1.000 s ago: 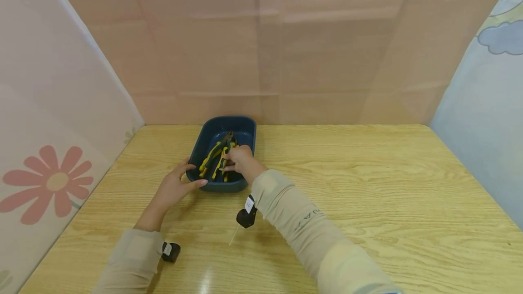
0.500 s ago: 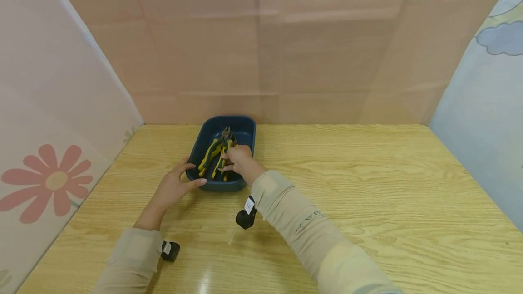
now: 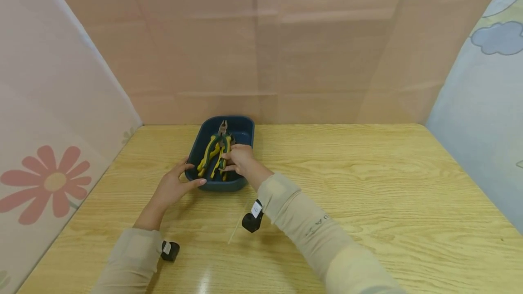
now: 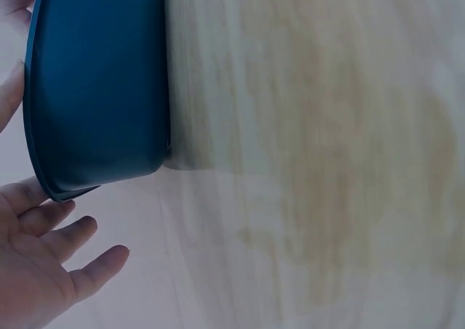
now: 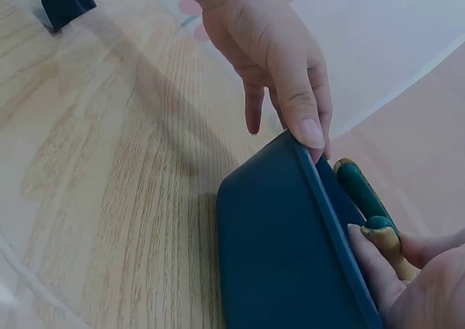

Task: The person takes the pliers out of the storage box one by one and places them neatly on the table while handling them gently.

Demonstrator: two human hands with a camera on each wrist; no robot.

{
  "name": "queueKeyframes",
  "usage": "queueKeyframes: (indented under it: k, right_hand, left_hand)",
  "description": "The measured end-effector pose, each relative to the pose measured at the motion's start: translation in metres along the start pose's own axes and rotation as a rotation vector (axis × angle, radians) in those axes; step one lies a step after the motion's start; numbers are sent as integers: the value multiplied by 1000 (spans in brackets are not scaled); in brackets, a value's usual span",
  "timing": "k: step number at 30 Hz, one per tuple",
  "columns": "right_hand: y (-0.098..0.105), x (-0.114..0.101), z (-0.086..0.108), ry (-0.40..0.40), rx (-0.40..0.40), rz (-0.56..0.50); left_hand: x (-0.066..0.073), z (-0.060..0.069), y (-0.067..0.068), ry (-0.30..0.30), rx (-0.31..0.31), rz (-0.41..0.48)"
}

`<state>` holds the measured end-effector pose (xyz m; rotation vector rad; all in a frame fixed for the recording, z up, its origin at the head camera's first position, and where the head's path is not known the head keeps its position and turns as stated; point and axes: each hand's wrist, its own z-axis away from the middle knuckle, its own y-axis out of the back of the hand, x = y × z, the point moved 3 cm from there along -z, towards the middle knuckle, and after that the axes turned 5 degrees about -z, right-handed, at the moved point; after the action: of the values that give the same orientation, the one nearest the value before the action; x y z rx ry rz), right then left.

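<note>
A deep blue plastic box [image 3: 222, 186] stands near the table's back edge, with pliers [image 3: 209, 151] inside that have green and yellow handles. Their metal nose points at the far wall. More handles lie below and beside them; the overlap hides how many tools there are. My right hand [image 3: 241, 158] reaches into the box and pinches a handle, its fingers partly hidden. In the right wrist view, two green handles [image 5: 360, 187] show by that hand's fingers. My left hand [image 3: 173, 185] holds the near left corner of the box, thumb and index finger over the rim.
The box rests on a wood-grain table [image 3: 347, 203]. A brown-pink sheet [image 3: 327, 58] hangs behind, with a flower-printed panel [image 3: 57, 103] at the left and a cloud-printed one [image 3: 486, 117] at the right. Black wrist devices [image 3: 170, 251] sit at both sleeves.
The upper pliers have turned, so their nose swings left and farther toward the back of the box. My right wrist has shifted slightly right. The left hand keeps its place on the box.
</note>
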<state>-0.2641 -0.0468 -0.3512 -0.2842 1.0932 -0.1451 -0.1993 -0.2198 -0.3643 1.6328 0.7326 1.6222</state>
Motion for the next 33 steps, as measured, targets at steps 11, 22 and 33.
queueKeyframes:
  k: [11,22,33]
  right_hand:
    - [6,-2,6,44,-43,-11]
    - [11,-5,14,55,-99,-9]
    - [16,-3,15,91,-95,-24]
  left_hand:
    - [1,1,0,0,13,15]
    - [0,-1,-1,9,11,15]
    - [-3,-3,-1,17,10,22]
